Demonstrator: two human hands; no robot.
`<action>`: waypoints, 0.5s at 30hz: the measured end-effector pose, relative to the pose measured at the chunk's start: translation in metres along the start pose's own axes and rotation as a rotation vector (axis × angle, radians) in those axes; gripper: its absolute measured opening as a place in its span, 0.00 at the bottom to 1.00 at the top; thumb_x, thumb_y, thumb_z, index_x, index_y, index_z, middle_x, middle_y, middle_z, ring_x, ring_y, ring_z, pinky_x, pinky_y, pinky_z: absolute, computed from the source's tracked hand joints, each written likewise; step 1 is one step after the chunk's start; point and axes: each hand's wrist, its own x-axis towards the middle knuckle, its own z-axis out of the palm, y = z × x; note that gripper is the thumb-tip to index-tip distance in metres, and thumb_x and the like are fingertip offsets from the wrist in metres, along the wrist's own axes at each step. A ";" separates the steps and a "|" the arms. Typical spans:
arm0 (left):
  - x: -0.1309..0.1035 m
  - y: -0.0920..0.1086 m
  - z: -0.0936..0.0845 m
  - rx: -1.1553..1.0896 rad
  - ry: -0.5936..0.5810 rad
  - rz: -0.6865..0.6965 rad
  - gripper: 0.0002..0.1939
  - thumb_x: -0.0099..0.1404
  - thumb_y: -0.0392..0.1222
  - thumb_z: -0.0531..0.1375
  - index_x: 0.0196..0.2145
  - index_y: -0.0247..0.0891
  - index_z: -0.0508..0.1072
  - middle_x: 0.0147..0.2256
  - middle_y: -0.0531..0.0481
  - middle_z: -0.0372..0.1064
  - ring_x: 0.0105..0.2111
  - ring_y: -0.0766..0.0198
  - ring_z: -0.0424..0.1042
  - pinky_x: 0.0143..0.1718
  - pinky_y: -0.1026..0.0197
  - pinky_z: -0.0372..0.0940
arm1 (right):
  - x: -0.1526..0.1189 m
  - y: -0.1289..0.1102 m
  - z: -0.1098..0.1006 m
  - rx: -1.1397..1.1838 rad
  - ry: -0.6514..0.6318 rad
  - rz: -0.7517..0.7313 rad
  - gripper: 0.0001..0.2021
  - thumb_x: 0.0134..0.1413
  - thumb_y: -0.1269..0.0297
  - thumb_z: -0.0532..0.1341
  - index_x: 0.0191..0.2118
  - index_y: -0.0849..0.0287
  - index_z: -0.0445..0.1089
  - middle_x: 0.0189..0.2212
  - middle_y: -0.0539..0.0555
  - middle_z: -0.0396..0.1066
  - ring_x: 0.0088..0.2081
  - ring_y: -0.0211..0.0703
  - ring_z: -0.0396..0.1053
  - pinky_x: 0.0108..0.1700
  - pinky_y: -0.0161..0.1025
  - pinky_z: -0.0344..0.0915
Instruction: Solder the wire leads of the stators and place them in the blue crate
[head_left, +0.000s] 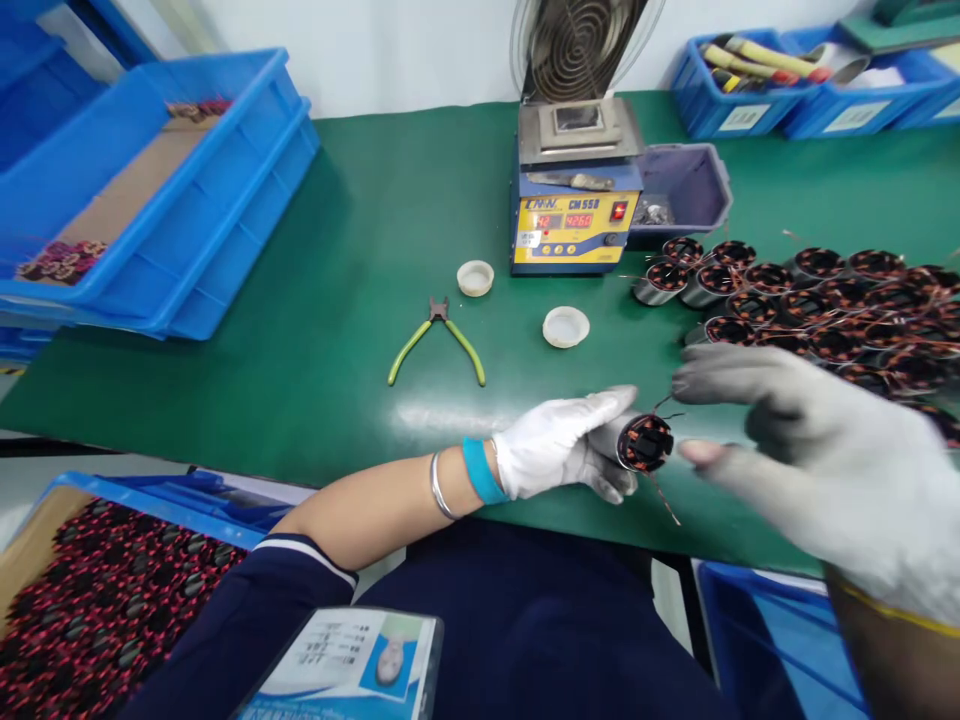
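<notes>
My left hand [564,446], in a white glove with greyed fingers, is closed around a motor stator [646,443]. The stator is a metal cylinder with a black core and copper windings facing right, and thin wire ends stick out of it. To its right is my right hand [795,450], gloved and slightly blurred, with a bare thumb tip. Its thumb and fingers are spread apart, close to the wire ends; I cannot see anything between them. Behind the right hand, several more stators [769,278] stand in rows with their wires pointing every way.
Green-handled cutters [438,340] lie open on the green table [360,220] near two white caps [475,278]. Behind stands a soldering pot [577,215] beside a purple bin [686,185]. Blue crates [247,130] are at left; tool bins [739,105] line the back right.
</notes>
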 end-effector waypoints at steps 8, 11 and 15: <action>0.000 -0.003 -0.002 0.009 -0.087 0.049 0.21 0.69 0.52 0.52 0.28 0.33 0.72 0.22 0.48 0.70 0.15 0.65 0.67 0.17 0.63 0.63 | 0.006 0.004 0.023 0.792 0.246 0.442 0.12 0.36 0.57 0.72 0.22 0.54 0.70 0.25 0.49 0.71 0.40 0.47 0.74 0.52 0.54 0.70; -0.001 0.000 -0.001 -0.011 -0.049 0.047 0.24 0.69 0.56 0.48 0.31 0.33 0.71 0.25 0.45 0.72 0.13 0.68 0.62 0.13 0.65 0.53 | 0.009 0.015 0.020 0.850 0.343 0.400 0.14 0.37 0.54 0.71 0.22 0.53 0.67 0.25 0.48 0.69 0.40 0.45 0.74 0.53 0.56 0.69; -0.004 0.006 0.003 -0.048 0.175 0.086 0.22 0.70 0.58 0.46 0.35 0.37 0.67 0.22 0.52 0.68 0.11 0.73 0.56 0.12 0.66 0.44 | 0.001 0.014 0.032 0.302 0.047 0.278 0.26 0.28 0.53 0.72 0.41 0.50 0.74 0.47 0.57 0.72 0.52 0.59 0.70 0.57 0.60 0.63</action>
